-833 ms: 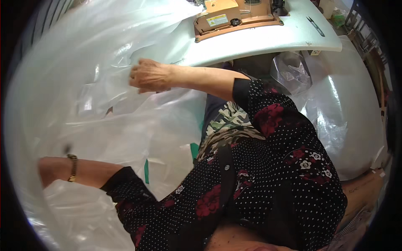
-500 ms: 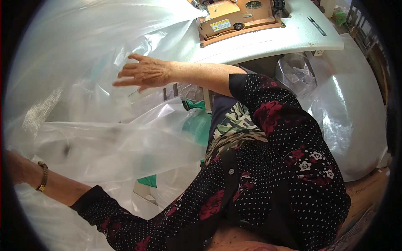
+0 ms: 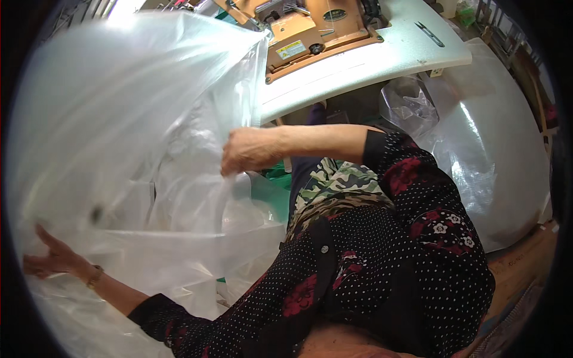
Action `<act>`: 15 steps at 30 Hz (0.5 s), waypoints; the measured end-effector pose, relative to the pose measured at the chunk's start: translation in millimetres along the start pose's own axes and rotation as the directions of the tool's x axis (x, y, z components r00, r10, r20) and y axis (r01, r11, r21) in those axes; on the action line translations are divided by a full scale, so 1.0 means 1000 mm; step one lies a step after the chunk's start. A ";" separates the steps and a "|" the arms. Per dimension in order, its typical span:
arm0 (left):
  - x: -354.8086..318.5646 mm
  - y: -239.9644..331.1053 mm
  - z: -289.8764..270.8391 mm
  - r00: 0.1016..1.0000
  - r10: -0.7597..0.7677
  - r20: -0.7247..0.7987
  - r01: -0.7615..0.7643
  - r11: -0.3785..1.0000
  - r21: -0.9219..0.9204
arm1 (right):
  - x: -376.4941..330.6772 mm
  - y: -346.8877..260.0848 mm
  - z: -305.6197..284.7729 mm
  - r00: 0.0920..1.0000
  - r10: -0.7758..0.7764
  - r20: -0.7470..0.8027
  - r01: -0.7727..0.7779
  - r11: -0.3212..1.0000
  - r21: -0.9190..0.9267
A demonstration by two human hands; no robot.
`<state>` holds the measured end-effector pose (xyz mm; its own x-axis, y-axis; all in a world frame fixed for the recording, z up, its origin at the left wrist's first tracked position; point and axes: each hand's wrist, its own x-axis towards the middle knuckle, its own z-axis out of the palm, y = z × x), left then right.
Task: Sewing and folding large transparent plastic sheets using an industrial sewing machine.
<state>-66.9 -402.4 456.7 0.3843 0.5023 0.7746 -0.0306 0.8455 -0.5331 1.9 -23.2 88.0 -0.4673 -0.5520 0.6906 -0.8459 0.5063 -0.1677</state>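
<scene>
A large translucent plastic sheet (image 3: 119, 119) spreads over the left side, with its gathered corner reaching the orange-brown sewing machine (image 3: 295, 39). My right hand (image 3: 253, 150) is closed in front of the table edge, pinching the sheet; a fold hangs down from the fingers, whose tips are hidden. Far out at the left, my left hand (image 3: 54, 256) lies over the sheet with thumb and fingers apart, and holds nothing. A gold-coloured watch or bracelet (image 3: 94, 276) is on that wrist.
The pale table (image 3: 370, 62) carries the machine and a pair of thread snips (image 3: 430, 34). More clear plastic (image 3: 477, 143) bulges at the right, beside a crumpled clear bag (image 3: 412, 104) under the table edge. Brown cardboard (image 3: 519, 268) lies at the lower right.
My right hand has moved right and nearer to me, closing on the sheet. My left hand has come in from the left rim. The sheet has lifted and spread beside the machine; the view has shifted slightly.
</scene>
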 end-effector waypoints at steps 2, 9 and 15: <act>-0.055 0.023 -0.031 0.970 -0.198 0.139 0.205 0.978 -0.039 | -0.023 -0.016 0.000 0.999 0.013 0.040 -0.012 1.000 -0.015; -0.330 0.086 -0.108 0.546 -0.346 0.763 0.217 0.938 0.270 | -0.068 -0.025 0.001 0.896 0.233 0.377 -0.178 0.968 -0.176; -0.356 0.232 -0.206 -0.358 0.431 0.828 0.621 0.773 -0.134 | -0.067 0.020 -0.097 0.847 0.461 -0.264 -0.465 0.884 0.051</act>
<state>-20.2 -422.6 -12.7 -0.9150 0.3350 -0.2248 0.3387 0.9406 0.0231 41.7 88.4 107.0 -0.7179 -0.0590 0.6936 -0.5434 0.6703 -0.5054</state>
